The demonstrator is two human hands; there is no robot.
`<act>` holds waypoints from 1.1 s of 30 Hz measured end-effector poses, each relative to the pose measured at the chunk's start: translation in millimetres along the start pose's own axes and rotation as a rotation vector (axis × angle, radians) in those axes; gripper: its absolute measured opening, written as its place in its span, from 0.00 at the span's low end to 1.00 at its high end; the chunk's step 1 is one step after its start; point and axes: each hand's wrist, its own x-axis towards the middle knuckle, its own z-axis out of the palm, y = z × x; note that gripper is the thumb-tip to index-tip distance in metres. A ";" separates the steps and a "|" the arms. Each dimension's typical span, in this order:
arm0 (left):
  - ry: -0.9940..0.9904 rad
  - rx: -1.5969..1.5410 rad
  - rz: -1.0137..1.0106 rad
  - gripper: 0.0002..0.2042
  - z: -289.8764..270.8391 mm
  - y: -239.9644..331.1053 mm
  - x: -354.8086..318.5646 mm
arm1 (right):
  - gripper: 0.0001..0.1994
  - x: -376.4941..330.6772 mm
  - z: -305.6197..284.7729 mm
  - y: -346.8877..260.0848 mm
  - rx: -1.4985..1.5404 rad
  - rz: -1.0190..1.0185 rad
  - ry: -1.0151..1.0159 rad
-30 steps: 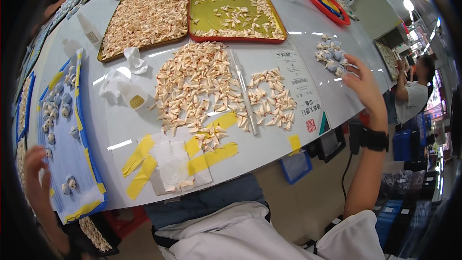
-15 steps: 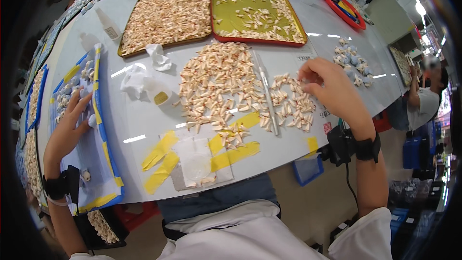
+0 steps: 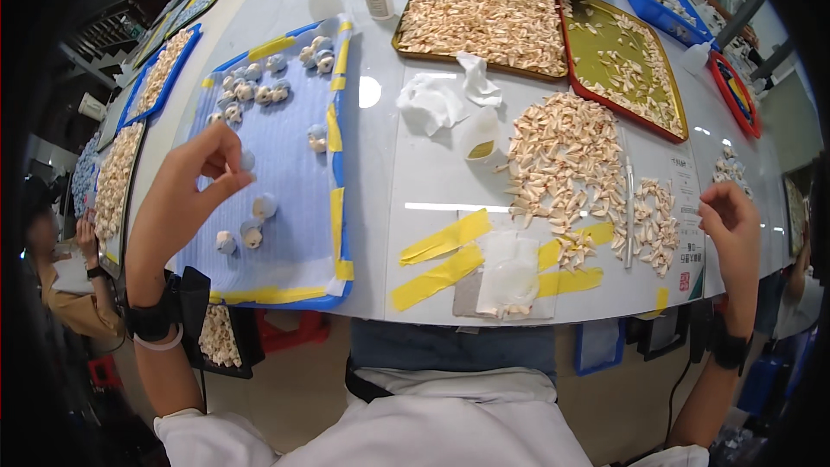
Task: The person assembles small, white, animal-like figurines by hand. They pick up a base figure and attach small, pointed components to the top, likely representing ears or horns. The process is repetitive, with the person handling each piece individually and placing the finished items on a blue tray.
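At the left, my left hand (image 3: 186, 207) hovered over the blue tray (image 3: 285, 164), its fingers (image 3: 226, 149) pinched on a small pale piece (image 3: 246, 159) just above the tray's mat. More pale pieces (image 3: 251, 233) lay on the mat below the hand, and others (image 3: 259, 86) clustered near the far edge. Right of the tray, on the white worktop (image 3: 406, 173), sat crumpled tissues (image 3: 432, 99), strips of yellow tape (image 3: 445, 238) and a heap of beige shells (image 3: 562, 164). Beyond it stood a full tray (image 3: 484, 9) and a red-rimmed one (image 3: 622, 60). My right hand (image 3: 735, 229) hung at the worktop's edge beside a smaller shell pile (image 3: 657, 220), fingers curled together; I could not tell whether they held anything.
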 end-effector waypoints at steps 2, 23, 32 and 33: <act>0.126 -0.029 0.011 0.08 -4.6 1.5 -11.1 | 0.03 -11.3 -5.6 -7.4 0.073 -0.015 -0.006; -0.096 -1.359 0.055 0.18 154.5 85.7 -77.3 | 0.05 -54.4 90.5 -91.1 0.218 -0.237 -0.307; 0.013 -1.548 -0.179 0.24 161.2 85.3 -74.0 | 0.06 -41.9 103.5 -99.9 -0.046 -0.357 -0.441; 0.036 -1.532 -0.160 0.24 162.7 86.4 -74.4 | 0.06 -41.3 105.3 -101.7 -0.058 -0.364 -0.431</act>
